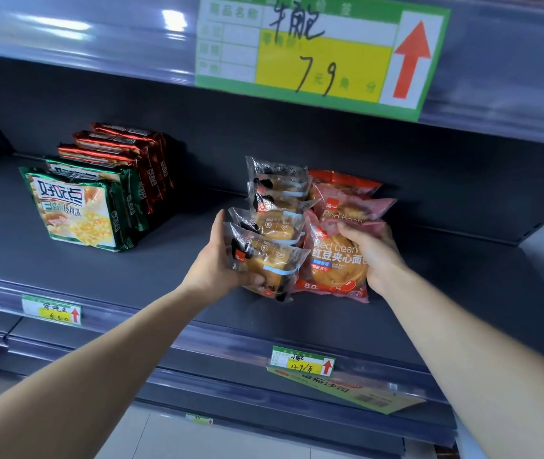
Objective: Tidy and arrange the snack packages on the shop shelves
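Currently, left hand [221,260] grips the front clear bread pack [264,260]; right hand [371,251] grips the adjacent front red-bean pack [333,263] on the shelf [164,260].

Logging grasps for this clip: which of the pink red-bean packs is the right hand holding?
The front pink pack, nearest the shelf edge; the right hand grips its upper right side. The other two stand behind it.

Dark grey shelves [48,270] with glossy rails [115,301] carry green price tags [320,51] above a pale, perhaps tiled, floor [197,440].
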